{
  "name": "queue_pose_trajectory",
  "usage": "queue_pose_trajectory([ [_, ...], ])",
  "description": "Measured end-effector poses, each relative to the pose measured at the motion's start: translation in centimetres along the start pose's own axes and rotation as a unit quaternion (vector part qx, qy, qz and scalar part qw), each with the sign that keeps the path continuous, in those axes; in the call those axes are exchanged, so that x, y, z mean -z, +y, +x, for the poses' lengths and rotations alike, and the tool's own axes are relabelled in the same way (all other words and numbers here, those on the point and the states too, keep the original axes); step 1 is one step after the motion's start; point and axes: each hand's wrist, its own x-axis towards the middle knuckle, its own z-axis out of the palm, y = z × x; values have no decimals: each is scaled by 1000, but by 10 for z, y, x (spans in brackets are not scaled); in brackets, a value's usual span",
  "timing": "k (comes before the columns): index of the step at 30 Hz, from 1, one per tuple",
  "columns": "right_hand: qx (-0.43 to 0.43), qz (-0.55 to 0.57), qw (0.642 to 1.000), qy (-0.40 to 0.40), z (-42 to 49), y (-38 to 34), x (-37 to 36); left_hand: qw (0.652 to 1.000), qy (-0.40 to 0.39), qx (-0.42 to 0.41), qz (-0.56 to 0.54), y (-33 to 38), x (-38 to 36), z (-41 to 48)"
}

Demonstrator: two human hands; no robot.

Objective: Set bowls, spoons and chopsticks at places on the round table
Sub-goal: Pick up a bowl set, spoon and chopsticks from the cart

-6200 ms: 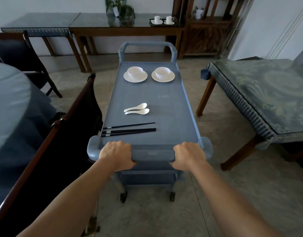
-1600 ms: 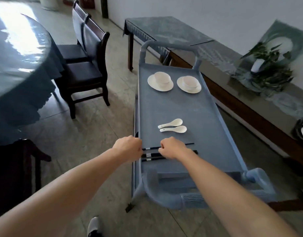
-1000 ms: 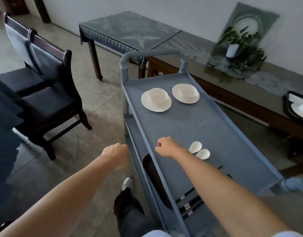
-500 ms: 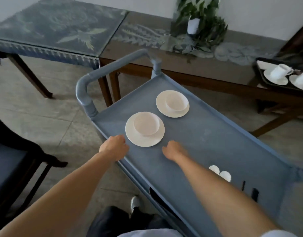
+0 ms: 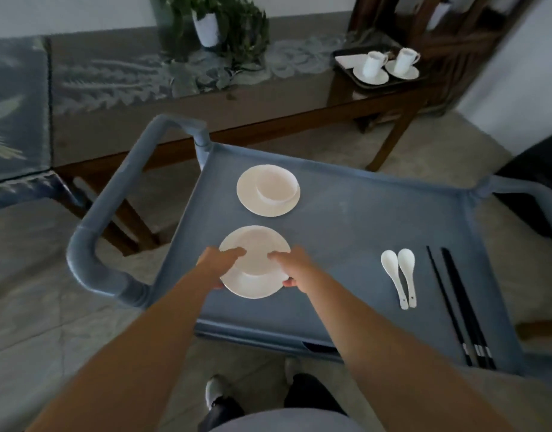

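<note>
My left hand (image 5: 220,265) and right hand (image 5: 295,268) grip opposite edges of the near saucer (image 5: 252,286), thumbs lying over the rim of the white bowl (image 5: 256,257) seated on it, all on the blue cart (image 5: 346,232). Beyond sits a second bowl (image 5: 276,188) on its own saucer (image 5: 248,194), apart from mine. To my right two white spoons (image 5: 399,275) lie side by side, with black chopsticks (image 5: 458,304) just past them.

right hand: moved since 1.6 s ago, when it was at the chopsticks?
Yes. The right hand has left the chopsticks and gone along the cart, past the spoons, to the near saucer.
</note>
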Motion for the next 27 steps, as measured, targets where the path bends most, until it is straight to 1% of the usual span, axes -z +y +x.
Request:
queue_pose_trajectory([
  [4, 12, -27, 998, 51, 0, 11, -1, 998, -33, -26, 42, 7, -5, 0],
  [7, 19, -19, 996, 81, 0, 26, 22, 993, -70, -38, 85, 24, -24, -2],
  [10, 31, 21, 993, 113, -1, 45, 67, 986, -112, -58, 107, 46, -67, -10],
  [13, 36, 32, 988, 150, -1, 71, 120, 978, -150, -76, 125, 57, -126, -23],
  [15, 28, 38, 984, 171, 1, 90, 151, 974, -172, -71, 128, 55, -160, -30],
  [16, 27, 45, 984, 170, 2, 98, 163, 973, -176, -65, 134, 54, -173, -32],
  [19, 31, 41, 988, 148, 6, 113, 180, 973, -143, -63, 168, 51, -194, -33],
  [21, 40, -1, 990, 136, 9, 117, 184, 976, -116, -65, 174, 50, -200, -29],
  [24, 42, -66, 991, 106, 8, 113, 198, 978, -106, -66, 166, 46, -200, -23],
  [25, 43, -78, 989, 119, 8, 112, 207, 978, -100, -69, 170, 44, -201, -22],
  [27, 49, -114, 972, 198, 12, 114, 230, 977, -73, -79, 183, 40, -205, -21],
])
